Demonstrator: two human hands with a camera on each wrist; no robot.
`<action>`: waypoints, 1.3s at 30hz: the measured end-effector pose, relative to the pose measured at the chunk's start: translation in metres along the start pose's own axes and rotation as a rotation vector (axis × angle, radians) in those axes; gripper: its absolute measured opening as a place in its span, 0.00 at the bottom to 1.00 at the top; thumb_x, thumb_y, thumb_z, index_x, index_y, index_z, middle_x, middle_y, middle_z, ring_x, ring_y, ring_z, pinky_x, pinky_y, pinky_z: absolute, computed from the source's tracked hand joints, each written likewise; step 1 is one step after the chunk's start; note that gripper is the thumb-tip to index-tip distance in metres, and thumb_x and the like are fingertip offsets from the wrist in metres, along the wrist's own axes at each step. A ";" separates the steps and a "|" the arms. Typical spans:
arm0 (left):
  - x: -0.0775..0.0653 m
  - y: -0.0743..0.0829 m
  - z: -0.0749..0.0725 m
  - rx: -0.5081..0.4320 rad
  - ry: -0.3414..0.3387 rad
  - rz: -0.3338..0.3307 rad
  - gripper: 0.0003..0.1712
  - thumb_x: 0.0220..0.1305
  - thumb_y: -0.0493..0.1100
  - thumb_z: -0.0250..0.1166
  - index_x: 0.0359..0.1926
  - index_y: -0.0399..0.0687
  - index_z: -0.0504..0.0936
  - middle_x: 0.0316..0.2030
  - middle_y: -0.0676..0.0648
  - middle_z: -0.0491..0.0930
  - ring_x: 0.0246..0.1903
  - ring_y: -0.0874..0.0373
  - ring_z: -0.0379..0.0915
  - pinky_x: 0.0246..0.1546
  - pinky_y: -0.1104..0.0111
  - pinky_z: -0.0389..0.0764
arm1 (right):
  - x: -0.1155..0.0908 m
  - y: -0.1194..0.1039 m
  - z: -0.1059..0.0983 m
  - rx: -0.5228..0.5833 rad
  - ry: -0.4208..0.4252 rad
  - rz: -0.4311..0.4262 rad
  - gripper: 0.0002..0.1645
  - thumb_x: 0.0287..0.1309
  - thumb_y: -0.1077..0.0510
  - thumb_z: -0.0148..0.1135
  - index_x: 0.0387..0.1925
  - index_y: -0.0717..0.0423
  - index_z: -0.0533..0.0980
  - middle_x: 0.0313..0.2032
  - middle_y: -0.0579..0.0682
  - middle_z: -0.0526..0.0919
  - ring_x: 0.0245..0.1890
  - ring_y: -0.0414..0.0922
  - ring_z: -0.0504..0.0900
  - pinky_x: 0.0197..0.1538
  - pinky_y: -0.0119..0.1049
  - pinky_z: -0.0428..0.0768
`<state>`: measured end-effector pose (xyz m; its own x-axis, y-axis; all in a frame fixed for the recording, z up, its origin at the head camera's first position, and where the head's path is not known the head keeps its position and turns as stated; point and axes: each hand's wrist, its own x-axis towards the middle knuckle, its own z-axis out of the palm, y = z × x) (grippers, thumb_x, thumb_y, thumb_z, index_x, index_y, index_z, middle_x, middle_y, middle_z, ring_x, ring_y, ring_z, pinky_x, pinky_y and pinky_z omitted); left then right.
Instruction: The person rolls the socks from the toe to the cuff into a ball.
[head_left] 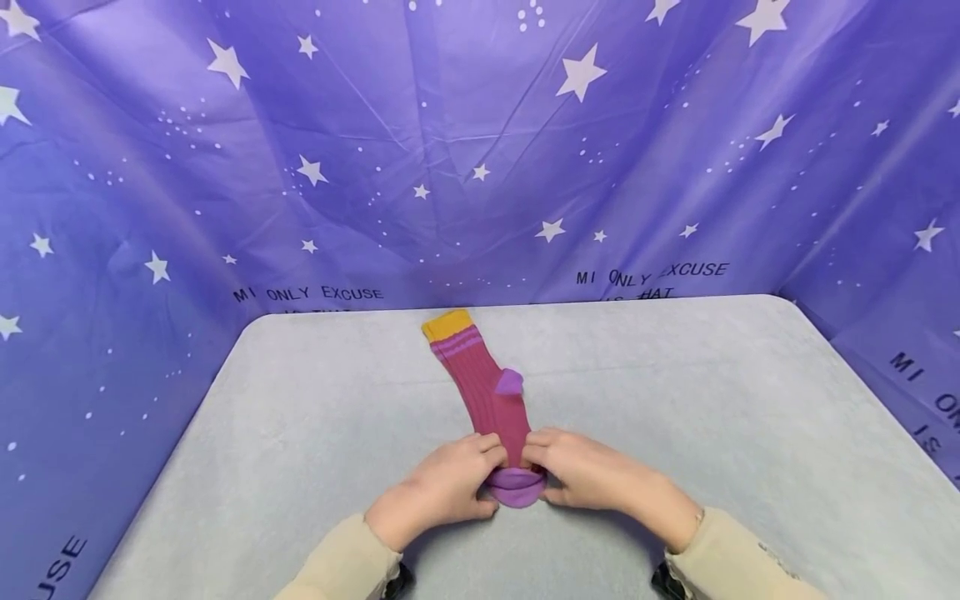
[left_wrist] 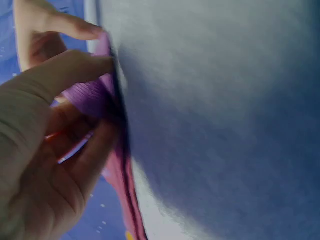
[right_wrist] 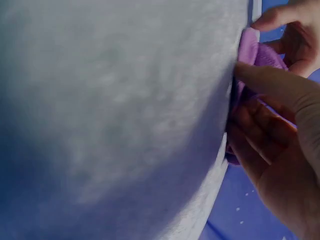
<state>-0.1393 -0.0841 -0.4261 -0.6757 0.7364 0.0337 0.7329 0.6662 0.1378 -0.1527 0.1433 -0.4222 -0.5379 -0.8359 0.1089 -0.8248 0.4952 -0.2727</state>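
A magenta ribbed sock (head_left: 480, 392) lies on the table, its mustard cuff pointing away and its purple heel to the right. Its purple toe (head_left: 516, 490) is nearest the person and shows a crease or fold across it. From the left side, the left hand (head_left: 442, 483) holds the toe end, thumb near the tip and fingers bent over the sock. Opposite it, the right hand (head_left: 592, 473) grips the other side the same way. In the left wrist view the purple fabric (left_wrist: 90, 97) sits between thumb and fingers. The right wrist view shows purple fabric (right_wrist: 248, 47) likewise.
The grey-white table (head_left: 315, 400) has rounded far corners. A purple curtain (head_left: 450, 125) with white stars and black lettering hangs behind it and along both sides. Beige sleeves (head_left: 735, 554) cover both forearms, with dark bands under the wrists.
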 end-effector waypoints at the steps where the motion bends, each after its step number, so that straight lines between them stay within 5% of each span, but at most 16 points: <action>1: 0.000 0.001 0.000 0.028 0.007 0.007 0.16 0.51 0.46 0.74 0.40 0.53 0.78 0.38 0.56 0.75 0.41 0.63 0.74 0.51 0.70 0.80 | 0.000 0.000 0.000 -0.015 -0.002 -0.006 0.15 0.46 0.59 0.75 0.34 0.47 0.76 0.34 0.37 0.75 0.37 0.34 0.74 0.42 0.28 0.78; 4: 0.002 0.002 0.002 0.085 0.047 0.020 0.14 0.52 0.44 0.73 0.38 0.52 0.78 0.38 0.55 0.76 0.41 0.61 0.76 0.52 0.68 0.80 | 0.001 0.002 -0.001 -0.024 -0.005 -0.006 0.16 0.46 0.58 0.74 0.34 0.47 0.75 0.34 0.37 0.74 0.37 0.34 0.73 0.42 0.27 0.77; 7: 0.003 0.000 0.002 0.057 0.074 0.014 0.11 0.53 0.42 0.71 0.36 0.52 0.78 0.35 0.55 0.76 0.35 0.64 0.74 0.41 0.72 0.79 | 0.000 0.002 -0.001 -0.012 -0.021 0.015 0.17 0.45 0.58 0.74 0.36 0.48 0.75 0.36 0.37 0.74 0.40 0.34 0.73 0.45 0.29 0.77; 12: 0.001 -0.007 0.004 -0.174 0.075 -0.047 0.09 0.53 0.40 0.70 0.33 0.51 0.77 0.28 0.58 0.72 0.26 0.70 0.61 0.29 0.79 0.68 | -0.003 -0.001 0.001 0.001 -0.040 0.049 0.23 0.48 0.55 0.73 0.47 0.51 0.77 0.49 0.42 0.79 0.51 0.39 0.77 0.57 0.36 0.79; 15: -0.004 -0.012 0.005 -0.329 0.083 -0.094 0.07 0.56 0.38 0.69 0.33 0.50 0.77 0.27 0.58 0.72 0.25 0.71 0.60 0.27 0.80 0.66 | 0.000 -0.003 0.004 0.037 0.002 0.060 0.15 0.53 0.55 0.71 0.42 0.49 0.77 0.45 0.40 0.80 0.47 0.37 0.77 0.52 0.34 0.80; 21: -0.018 -0.015 -0.001 -0.647 0.118 -0.210 0.05 0.60 0.36 0.66 0.36 0.48 0.79 0.28 0.56 0.77 0.28 0.73 0.69 0.31 0.77 0.75 | 0.001 -0.008 0.004 0.380 0.112 0.133 0.05 0.61 0.55 0.67 0.34 0.47 0.77 0.33 0.37 0.79 0.35 0.29 0.75 0.41 0.28 0.80; 27: -0.028 -0.015 -0.005 -0.869 0.200 -0.338 0.02 0.62 0.36 0.67 0.36 0.43 0.82 0.30 0.49 0.83 0.28 0.71 0.73 0.30 0.77 0.77 | 0.006 -0.010 0.001 0.704 0.150 0.253 0.07 0.61 0.56 0.67 0.34 0.57 0.80 0.28 0.46 0.83 0.30 0.29 0.77 0.36 0.27 0.80; 35: -0.028 -0.013 0.002 -0.857 0.217 -0.511 0.04 0.54 0.36 0.72 0.30 0.41 0.85 0.24 0.49 0.85 0.23 0.68 0.74 0.22 0.77 0.74 | 0.014 -0.005 0.006 0.875 0.098 0.424 0.09 0.55 0.63 0.70 0.31 0.68 0.81 0.22 0.51 0.83 0.21 0.31 0.74 0.25 0.25 0.76; 39: -0.027 -0.012 0.002 -0.784 0.227 -0.534 0.06 0.51 0.37 0.74 0.26 0.44 0.84 0.21 0.53 0.83 0.21 0.70 0.71 0.21 0.77 0.72 | 0.019 -0.005 0.007 0.817 0.093 0.477 0.09 0.53 0.62 0.72 0.28 0.66 0.81 0.20 0.50 0.82 0.19 0.33 0.74 0.23 0.27 0.76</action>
<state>-0.1300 -0.1117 -0.4309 -0.9632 0.2649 -0.0459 0.1206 0.5782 0.8070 -0.1578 0.1235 -0.4259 -0.8275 -0.5485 -0.1202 -0.1569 0.4314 -0.8884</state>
